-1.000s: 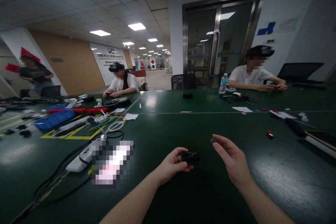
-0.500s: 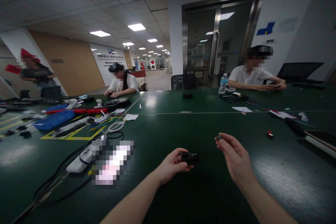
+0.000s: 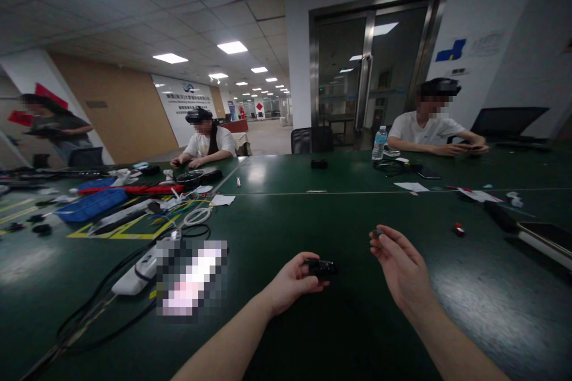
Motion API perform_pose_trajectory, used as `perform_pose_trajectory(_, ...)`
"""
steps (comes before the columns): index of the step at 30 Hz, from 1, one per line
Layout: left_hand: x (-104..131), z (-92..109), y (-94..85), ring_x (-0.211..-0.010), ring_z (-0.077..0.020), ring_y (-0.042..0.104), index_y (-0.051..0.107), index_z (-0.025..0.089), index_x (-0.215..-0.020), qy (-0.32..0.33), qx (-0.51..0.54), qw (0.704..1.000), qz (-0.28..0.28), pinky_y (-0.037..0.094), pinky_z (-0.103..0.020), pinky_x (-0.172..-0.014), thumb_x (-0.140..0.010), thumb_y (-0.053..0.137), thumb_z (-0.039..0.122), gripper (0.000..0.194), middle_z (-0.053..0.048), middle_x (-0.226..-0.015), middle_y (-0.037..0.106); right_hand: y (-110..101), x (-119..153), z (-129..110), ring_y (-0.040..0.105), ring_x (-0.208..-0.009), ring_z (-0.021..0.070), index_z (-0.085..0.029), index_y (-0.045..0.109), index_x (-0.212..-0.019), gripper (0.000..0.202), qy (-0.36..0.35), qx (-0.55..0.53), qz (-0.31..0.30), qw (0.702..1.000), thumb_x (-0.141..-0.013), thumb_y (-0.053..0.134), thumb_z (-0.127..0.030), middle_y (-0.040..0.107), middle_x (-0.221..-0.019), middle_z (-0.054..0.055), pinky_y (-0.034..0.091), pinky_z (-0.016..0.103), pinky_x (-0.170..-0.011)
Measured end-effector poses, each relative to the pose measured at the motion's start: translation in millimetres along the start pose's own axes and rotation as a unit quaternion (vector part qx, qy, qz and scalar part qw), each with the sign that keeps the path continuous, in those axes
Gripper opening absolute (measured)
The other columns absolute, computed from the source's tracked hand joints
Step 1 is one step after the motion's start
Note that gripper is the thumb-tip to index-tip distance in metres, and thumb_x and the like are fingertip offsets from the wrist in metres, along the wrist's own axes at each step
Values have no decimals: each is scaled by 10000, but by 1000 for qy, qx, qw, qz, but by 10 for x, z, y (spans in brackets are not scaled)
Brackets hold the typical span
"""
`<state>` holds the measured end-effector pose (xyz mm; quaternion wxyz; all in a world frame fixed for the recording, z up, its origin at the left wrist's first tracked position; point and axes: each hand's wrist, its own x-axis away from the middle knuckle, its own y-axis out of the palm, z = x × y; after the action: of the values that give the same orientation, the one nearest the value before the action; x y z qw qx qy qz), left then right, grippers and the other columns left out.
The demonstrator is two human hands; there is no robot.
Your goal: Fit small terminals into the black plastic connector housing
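Note:
A small glossy black device (image 3: 323, 268) is gripped between the thumb and fingers of my left hand (image 3: 292, 283), above the green table. Its exact kind I cannot make out. To the right and a little farther off, my right hand (image 3: 402, 268) is raised, pinching a tiny dark grey piece (image 3: 378, 231) between thumb and fingertips. The two hands are apart, and the piece does not touch the black device.
Left of my arms lie a white power strip (image 3: 138, 272), black cables and a blue tray (image 3: 92, 205). To the right are a small red object (image 3: 459, 229) and a phone-like slab (image 3: 547, 238). A water bottle (image 3: 379, 143) stands across the green table (image 3: 277, 220), where two people sit.
My right hand has shifted slightly right, the small piece turning in its fingertips. My left hand stays almost still. Across the table, the left person's hands have moved apart.

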<state>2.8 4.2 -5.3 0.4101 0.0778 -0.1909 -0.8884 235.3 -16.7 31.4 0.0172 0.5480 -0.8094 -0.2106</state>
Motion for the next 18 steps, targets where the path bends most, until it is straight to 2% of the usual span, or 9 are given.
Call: perform_pose_trajectory(18, 0, -1, -11, -965, -230, 617, 457, 185, -1135, -4, 0, 1000, -1, 444, -349, -846, -711, 732, 147, 507, -106, -1063, 604, 36, 14, -34, 599, -871, 197, -314, 652, -963, 348, 83, -39, -18, 996, -634, 758, -353, 650, -979, -4, 512, 320, -712)
